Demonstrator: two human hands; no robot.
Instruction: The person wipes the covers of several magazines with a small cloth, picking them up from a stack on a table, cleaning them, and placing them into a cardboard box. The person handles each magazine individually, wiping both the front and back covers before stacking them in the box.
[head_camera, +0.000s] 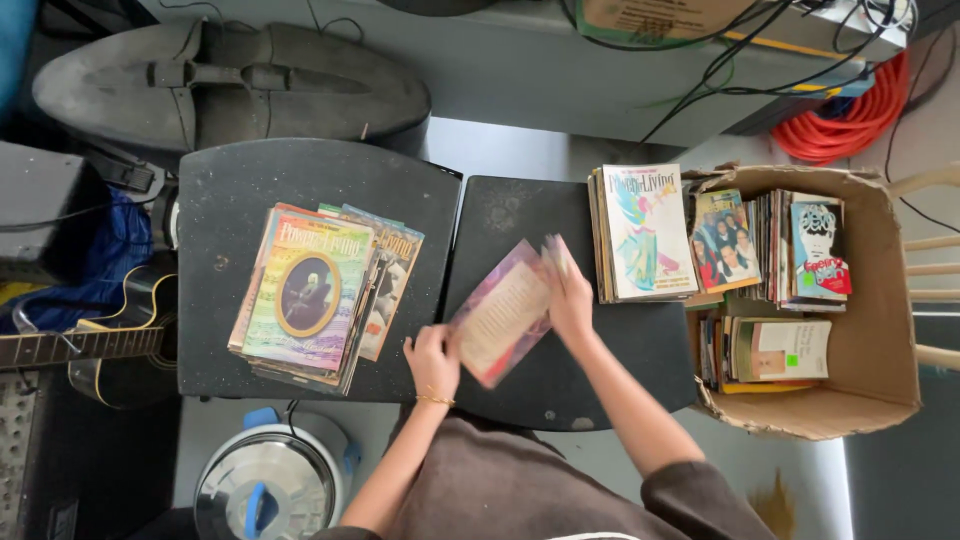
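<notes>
Both hands were on one magazine (503, 312), held tilted just above the right-hand black stool (600, 370), blurred as if on the move. The left hand (433, 360) was closed on its lower left corner, thumb on top; the right hand (568, 295) gripped the upper right edge, fingers curled over it. It looked a thin, light, floppy thing, glossy cover by the sheen, so likely to slip and to sag if taken by one corner alone; a hold on two opposite edges, as here, seemed the safe one, and the spine side would be the stiffest place to pinch. To the left, on the other stool (220, 200), sat a fanned left pile (320, 290) of magazines, its edges uneven and its lower corner near that stool's front rim. To the right, an upright stack (645, 235) stood at the far edge of the right stool, hard against a cardboard box (880, 330) crammed with more magazines. Open room was the bare black top under the hands and the strip between the two stools' piles. A guitar (70, 345) lay well off to the left, a round white appliance (270, 485) sat below the left stool, and an orange cable coil (850, 125) lay beyond the box.
</notes>
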